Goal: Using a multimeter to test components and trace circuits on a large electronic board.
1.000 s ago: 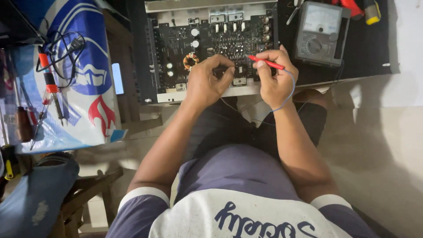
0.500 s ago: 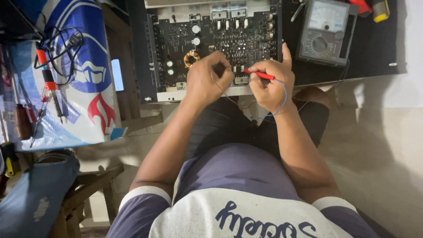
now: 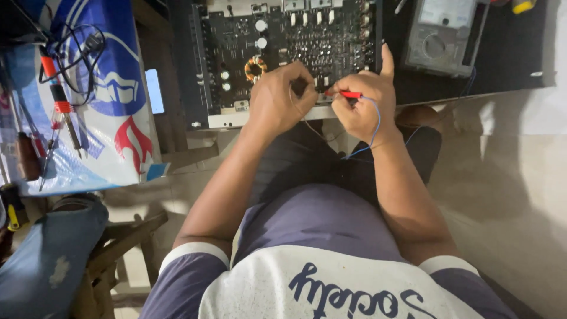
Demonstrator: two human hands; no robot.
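Both hands moved closer together: your right hand (image 3: 361, 105) pinched the red probe (image 3: 345, 94), your left hand (image 3: 282, 97) stayed curled on the circuit board (image 3: 283, 41); steady tips matter.

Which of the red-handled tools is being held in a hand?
The thin red probe, pinched by the right hand over the circuit board. The other red-handled tool lies untouched on the blue-and-white bag.

shirt: white, navy sleeves | white cuff bands | navy script lettering
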